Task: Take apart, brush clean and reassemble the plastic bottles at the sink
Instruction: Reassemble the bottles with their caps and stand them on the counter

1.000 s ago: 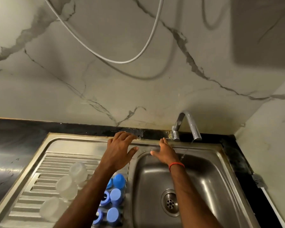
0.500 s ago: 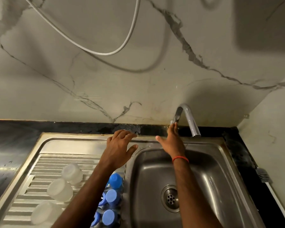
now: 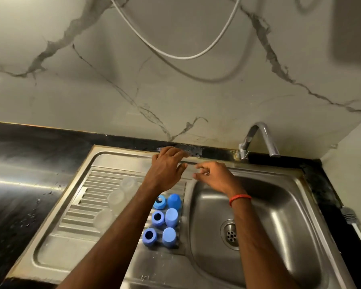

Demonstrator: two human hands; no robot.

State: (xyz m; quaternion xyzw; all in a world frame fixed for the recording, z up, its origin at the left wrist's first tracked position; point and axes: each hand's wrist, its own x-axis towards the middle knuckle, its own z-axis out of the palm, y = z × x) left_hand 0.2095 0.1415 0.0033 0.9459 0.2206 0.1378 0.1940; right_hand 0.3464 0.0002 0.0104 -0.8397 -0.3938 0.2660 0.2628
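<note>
Hands were both up at the far edge of the sink (image 3: pixel 121 158) on my feed. The left hand (image 3: pixel 167 170) was spread wide, fingers stretched forward, tips on the back rim just where steel met the black counter (image 3: pixel 19 184). It gripped nothing. The right hand (image 3: pixel 215 176) hovered close beside it, over the back left corner of the basin (image 3: pixel 279 205), fingers loosely curled, and I saw nothing held in them. A red thread (image 3: pixel 240 198) ringed that wrist.

The bottle parts all sat on the ribbed drainboard (image 3: pixel 71 247), left of the basin. Three clear bottle bodies (image 3: pixel 116 198) stood in a slanting row, partly hidden behind the left forearm and too blurred for me to read any detail. Nearer the basin I counted six blue pieces in two neat columns. The three blue collars (image 3: pixel 157 219) on the left had dark holes showing in their tops. The three blue caps (image 3: pixel 171 216) on the right stood just beside the basin's edge. Neither hand touched any of them.

The tap (image 3: pixel 258 140) curved over the back right corner of the basin, well apart from both hands. The drain (image 3: pixel 230 233) showed in the basin floor. A white hose (image 3: pixel 175 56) looped across the marble wall (image 3: pixel 71 90) above.
</note>
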